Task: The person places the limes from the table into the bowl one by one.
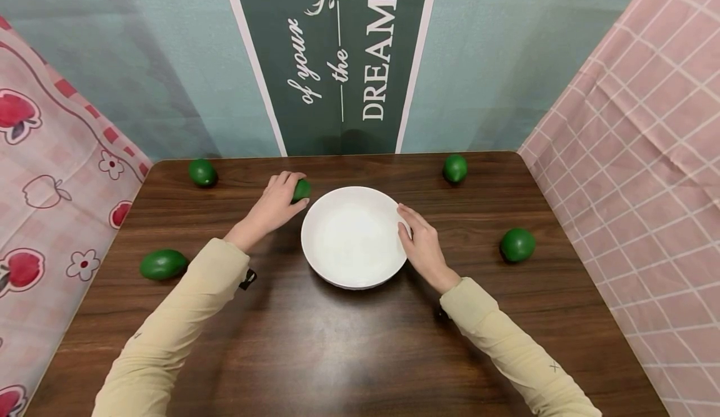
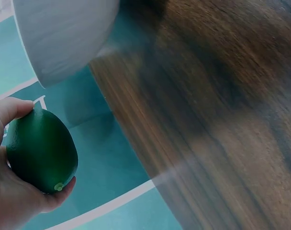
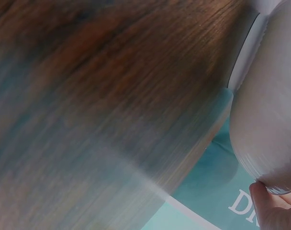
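Note:
Between thumb and fingers, my left hand (image 1: pixel 277 203) holds a smooth green lime-like fruit (image 2: pixel 42 151), just left of a white bowl (image 1: pixel 354 239). A small pale nub shows at one end of this fruit in the left wrist view. The bowl stands upright on the table, and no contents show inside it. At its right rim, my right hand (image 1: pixel 423 242) touches the edge with thumb and fairly straight fingers. The right wrist view shows its thumb against the bowl's rim (image 3: pixel 274 191), while most of that hand is out of frame.
Two more green fruits lie on the left, one at the back (image 1: pixel 202 172) and one nearer (image 1: pixel 163 264). On the right are another at the back (image 1: pixel 455 169) and one nearer (image 1: pixel 517 245). Cloth hangings border the brown wooden table (image 1: pixel 332 354) on three sides.

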The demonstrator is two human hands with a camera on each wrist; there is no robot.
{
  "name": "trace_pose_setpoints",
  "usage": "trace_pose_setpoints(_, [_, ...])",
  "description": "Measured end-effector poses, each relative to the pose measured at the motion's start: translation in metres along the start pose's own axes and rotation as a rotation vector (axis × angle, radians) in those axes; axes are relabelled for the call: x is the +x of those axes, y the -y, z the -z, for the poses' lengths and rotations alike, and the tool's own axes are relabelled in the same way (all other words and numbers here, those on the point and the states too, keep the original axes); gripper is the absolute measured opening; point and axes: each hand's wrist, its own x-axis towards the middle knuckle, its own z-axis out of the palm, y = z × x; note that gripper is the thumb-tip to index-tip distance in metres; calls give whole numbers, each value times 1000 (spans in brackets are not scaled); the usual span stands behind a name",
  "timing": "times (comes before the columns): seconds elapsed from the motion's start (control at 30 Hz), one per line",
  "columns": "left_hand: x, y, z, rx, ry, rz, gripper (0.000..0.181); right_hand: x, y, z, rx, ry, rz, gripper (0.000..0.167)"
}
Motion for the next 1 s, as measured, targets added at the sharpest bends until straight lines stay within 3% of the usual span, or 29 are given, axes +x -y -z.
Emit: trace_pose_setpoints(1.0, [2, -26, -4, 1, -12, -109, 49, 0, -2, -1, -4, 0, 9, 32])
